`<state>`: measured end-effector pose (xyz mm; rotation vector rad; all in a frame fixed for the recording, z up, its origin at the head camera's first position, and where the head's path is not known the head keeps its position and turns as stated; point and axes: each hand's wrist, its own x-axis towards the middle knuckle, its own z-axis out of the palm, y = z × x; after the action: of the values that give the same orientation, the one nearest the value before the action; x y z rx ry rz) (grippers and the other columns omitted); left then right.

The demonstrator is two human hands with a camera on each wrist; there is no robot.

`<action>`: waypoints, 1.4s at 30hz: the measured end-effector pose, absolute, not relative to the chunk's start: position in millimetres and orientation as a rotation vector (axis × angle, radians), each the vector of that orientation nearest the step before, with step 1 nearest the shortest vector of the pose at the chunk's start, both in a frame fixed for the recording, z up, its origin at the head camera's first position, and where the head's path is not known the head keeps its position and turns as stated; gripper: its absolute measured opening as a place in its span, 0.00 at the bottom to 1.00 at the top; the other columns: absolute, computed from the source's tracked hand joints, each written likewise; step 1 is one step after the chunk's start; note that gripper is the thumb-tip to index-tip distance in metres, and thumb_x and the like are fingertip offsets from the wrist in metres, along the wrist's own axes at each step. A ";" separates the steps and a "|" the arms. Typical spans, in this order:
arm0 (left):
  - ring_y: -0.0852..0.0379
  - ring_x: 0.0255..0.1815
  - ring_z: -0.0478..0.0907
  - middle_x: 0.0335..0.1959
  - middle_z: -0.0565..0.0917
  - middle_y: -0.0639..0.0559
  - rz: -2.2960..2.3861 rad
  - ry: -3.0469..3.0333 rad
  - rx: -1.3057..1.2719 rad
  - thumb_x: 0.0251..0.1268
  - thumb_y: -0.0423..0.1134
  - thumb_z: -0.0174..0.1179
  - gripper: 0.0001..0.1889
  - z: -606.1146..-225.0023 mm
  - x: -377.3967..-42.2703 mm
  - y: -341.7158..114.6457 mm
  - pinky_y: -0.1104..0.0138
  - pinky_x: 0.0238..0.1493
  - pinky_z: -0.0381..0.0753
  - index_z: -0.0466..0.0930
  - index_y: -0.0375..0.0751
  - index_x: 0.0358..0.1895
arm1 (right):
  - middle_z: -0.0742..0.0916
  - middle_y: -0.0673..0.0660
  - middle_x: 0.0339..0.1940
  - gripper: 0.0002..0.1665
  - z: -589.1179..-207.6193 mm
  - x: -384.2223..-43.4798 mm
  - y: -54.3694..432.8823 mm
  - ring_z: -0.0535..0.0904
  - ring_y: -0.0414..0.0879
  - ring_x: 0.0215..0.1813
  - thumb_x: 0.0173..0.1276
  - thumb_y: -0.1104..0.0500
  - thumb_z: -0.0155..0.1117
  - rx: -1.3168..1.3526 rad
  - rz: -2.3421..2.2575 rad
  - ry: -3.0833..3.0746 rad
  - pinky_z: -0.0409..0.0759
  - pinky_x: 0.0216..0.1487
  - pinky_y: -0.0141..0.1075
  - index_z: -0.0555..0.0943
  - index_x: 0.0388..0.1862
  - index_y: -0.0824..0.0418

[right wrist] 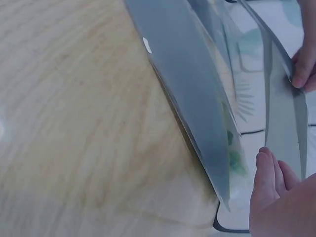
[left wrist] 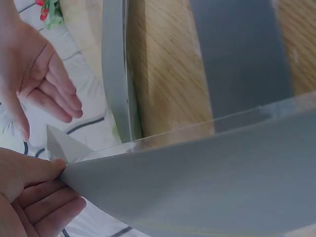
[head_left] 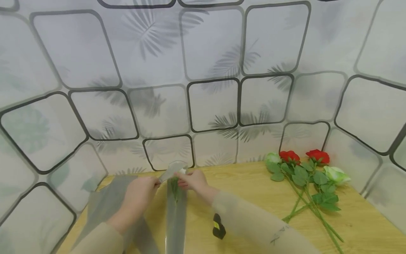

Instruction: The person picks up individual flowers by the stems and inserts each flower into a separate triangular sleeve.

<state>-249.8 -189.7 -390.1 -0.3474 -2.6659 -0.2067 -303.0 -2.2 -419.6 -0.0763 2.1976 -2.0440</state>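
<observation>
My left hand [head_left: 142, 190] pinches the edge of a grey wrapping sheet [left wrist: 197, 182] with a clear border, thumb on top. In the left wrist view my right hand [left wrist: 42, 74] has its fingers extended, a little apart from the sheet's corner. The right wrist view shows the right hand's fingertips [right wrist: 264, 163] beside the sheet's pale face; whether they touch cannot be told. Between the hands, a narrow grey and clear sleeve [head_left: 176, 225] lies lengthwise on the table, with green leaves [head_left: 174, 188] showing through its clear film.
More grey sheets [head_left: 108, 204] lie at the left of the wooden table [head_left: 247, 183]. Red roses [head_left: 317, 156] and pale green-white roses [head_left: 336, 174] with long stems lie at the right. A small black object with a yellow mark [head_left: 219, 226] sits near the right forearm. Patterned fabric walls [head_left: 215, 106] enclose the table.
</observation>
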 end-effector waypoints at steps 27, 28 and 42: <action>0.61 0.15 0.75 0.19 0.85 0.54 0.135 -2.365 -0.690 0.55 0.28 0.77 0.11 -392.5 -248.6 -152.8 0.68 0.14 0.75 0.84 0.45 0.29 | 0.87 0.51 0.23 0.18 -382.7 -328.2 61.0 0.84 0.38 0.23 0.73 0.65 0.68 0.084 -2.147 2.111 0.93 0.43 0.38 0.84 0.54 0.80; 0.61 0.15 0.75 0.19 0.85 0.54 0.123 -2.361 -0.698 0.55 0.28 0.77 0.10 -393.2 -249.3 -152.4 0.68 0.15 0.74 0.84 0.45 0.29 | 0.87 0.51 0.24 0.18 -380.4 -328.0 63.8 0.84 0.38 0.24 0.73 0.65 0.69 0.091 -2.130 2.116 0.93 0.43 0.38 0.84 0.54 0.79; 0.63 0.14 0.75 0.17 0.83 0.57 0.146 -2.352 -0.777 0.59 0.33 0.76 0.11 -402.4 -250.1 -144.1 0.70 0.13 0.75 0.81 0.44 0.27 | 0.90 0.52 0.23 0.09 -369.5 -312.0 97.4 0.87 0.40 0.24 0.72 0.68 0.68 0.080 -1.884 2.114 0.90 0.34 0.31 0.84 0.45 0.75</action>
<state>-250.1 -144.1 -402.4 -0.7768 -2.3520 0.1461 -312.0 97.4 -369.5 0.0796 2.1138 -1.8845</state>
